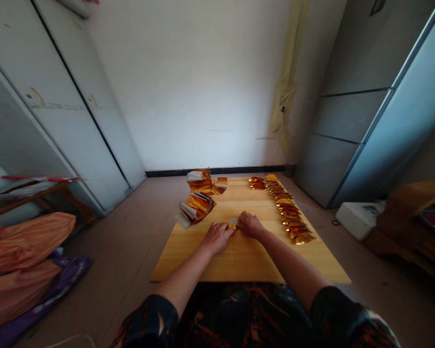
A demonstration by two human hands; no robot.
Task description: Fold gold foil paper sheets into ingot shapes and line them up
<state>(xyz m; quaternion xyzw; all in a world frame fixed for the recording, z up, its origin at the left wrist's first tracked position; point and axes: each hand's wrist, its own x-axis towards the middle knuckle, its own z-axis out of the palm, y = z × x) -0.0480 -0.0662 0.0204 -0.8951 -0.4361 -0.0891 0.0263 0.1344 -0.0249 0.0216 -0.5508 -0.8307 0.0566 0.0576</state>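
A small sheet of gold foil paper point(233, 222) with a pale grey back lies low over the middle of the wooden table point(239, 263). My left hand point(218, 237) pinches its left edge with the fingers pressed together. At its right edge my right hand point(249, 224) has its fingers curled closed on the paper. Both palms face down, close to the tabletop. Loose bundles of gold foil paper point(196, 208) lie beyond my left hand, some showing grey backs. A long row of folded gold foil pieces point(288, 210) runs along the table's right side.
Grey cabinets point(58, 96) stand at the left and a grey refrigerator point(342, 125) at the right. Orange cloth or bags point(25, 246) lie on the left. A white box point(358, 220) sits on the floor at the right, beside a wooden chair point(402, 232).
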